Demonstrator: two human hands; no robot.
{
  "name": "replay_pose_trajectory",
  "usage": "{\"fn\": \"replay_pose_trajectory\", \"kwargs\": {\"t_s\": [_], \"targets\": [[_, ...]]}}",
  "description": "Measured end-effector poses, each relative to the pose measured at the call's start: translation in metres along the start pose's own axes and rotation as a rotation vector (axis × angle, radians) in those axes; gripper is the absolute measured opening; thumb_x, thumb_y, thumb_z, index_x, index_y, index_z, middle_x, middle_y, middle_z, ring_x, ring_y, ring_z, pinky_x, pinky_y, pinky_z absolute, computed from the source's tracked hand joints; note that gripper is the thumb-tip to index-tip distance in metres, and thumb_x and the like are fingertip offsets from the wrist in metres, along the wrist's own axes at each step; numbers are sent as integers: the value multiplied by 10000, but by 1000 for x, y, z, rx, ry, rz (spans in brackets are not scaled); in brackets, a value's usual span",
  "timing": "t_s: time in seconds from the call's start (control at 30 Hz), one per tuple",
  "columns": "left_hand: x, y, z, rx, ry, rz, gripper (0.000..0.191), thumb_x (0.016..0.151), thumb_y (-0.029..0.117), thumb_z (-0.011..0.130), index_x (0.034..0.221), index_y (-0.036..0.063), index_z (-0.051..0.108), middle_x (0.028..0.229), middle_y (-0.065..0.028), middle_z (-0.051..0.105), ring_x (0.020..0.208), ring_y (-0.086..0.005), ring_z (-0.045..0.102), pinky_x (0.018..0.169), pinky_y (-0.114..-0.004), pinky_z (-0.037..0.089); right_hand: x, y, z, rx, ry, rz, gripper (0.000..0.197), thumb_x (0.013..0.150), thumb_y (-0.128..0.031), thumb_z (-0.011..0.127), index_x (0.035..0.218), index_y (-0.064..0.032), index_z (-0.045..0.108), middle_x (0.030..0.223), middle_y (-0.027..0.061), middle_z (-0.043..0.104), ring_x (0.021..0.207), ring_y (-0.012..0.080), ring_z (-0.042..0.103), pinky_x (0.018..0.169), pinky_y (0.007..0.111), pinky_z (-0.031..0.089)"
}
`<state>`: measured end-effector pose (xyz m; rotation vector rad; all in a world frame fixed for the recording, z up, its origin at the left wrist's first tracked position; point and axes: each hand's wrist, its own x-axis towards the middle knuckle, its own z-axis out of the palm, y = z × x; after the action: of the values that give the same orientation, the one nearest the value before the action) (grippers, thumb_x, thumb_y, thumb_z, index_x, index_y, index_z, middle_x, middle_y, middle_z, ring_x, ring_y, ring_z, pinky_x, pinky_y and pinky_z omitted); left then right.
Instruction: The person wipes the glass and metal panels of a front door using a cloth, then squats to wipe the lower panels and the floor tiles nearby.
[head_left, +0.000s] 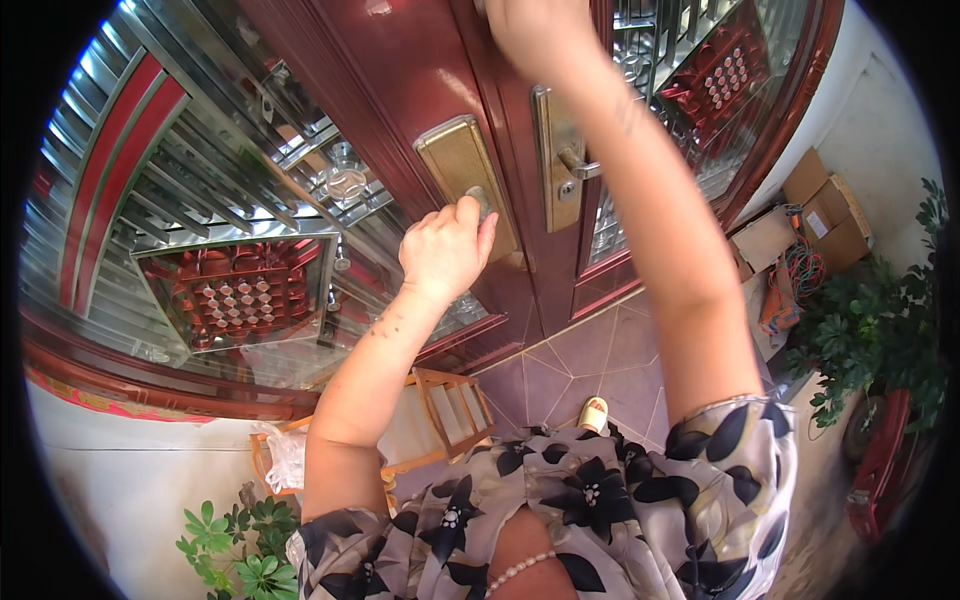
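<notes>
My left hand (448, 247) is closed around the handle (477, 201) on the brass lock plate (463, 161) of the left leaf of a dark red door (375, 67). My right hand (536, 34) is raised to the top of the view, blurred, in front of the right leaf; its fingertips and anything it holds are cut off or hidden. Below it, a second brass lock plate (559, 195) has a lever handle (576, 163) and a keyhole, partly covered by my right forearm.
Glass panels with metal bars (225, 292) flank the door. A wooden chair or rack (450, 412) stands low left, near a green plant (255, 540). At right are cardboard boxes (832, 217), tangled wires (804, 266), another plant (862, 337) and a red metal object (881, 465).
</notes>
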<state>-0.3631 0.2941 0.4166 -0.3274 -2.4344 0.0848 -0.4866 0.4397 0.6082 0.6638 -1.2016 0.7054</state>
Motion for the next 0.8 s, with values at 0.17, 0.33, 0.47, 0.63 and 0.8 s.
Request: {"fn": "replay_pose_trajectory", "kwargs": {"t_s": [0.17,0.33,0.47,0.63,0.8], "targets": [[6,6,0,6,42,18,264,815,310,588,728,85,482,581,-63,569,537,-226,593,485,-330,478,-201,-58,-75,-233,-730,213,499,802,-110,451,1293,-43,388,1279,204,350,1187,400,316,992,487,255],[5,5,-3,5,76,28,276,817,320,586,719,85,477,581,-63,567,541,-225,593,494,-330,481,-257,-69,-127,-90,-933,256,488,780,-71,465,1265,-54,419,1218,166,415,1143,337,394,971,416,319],[1,3,3,9,72,55,291,816,335,588,723,84,476,596,-64,572,550,-230,595,495,-334,483,-248,-59,-150,229,-927,510,589,663,58,518,1237,-46,436,1114,180,522,1031,363,494,902,418,397],[5,2,1,49,77,48,298,823,357,580,737,91,478,603,-67,573,552,-239,598,477,-349,480,-190,-22,-179,108,-242,680,579,668,48,469,1235,-37,390,1109,154,505,1011,292,519,907,358,406],[17,4,-11,-38,-164,-15,333,846,371,549,797,55,452,615,-141,599,583,-328,609,524,-418,482,-239,18,-198,69,29,1099,468,711,37,490,1170,-39,442,1123,122,493,1014,222,498,894,313,407]]}}
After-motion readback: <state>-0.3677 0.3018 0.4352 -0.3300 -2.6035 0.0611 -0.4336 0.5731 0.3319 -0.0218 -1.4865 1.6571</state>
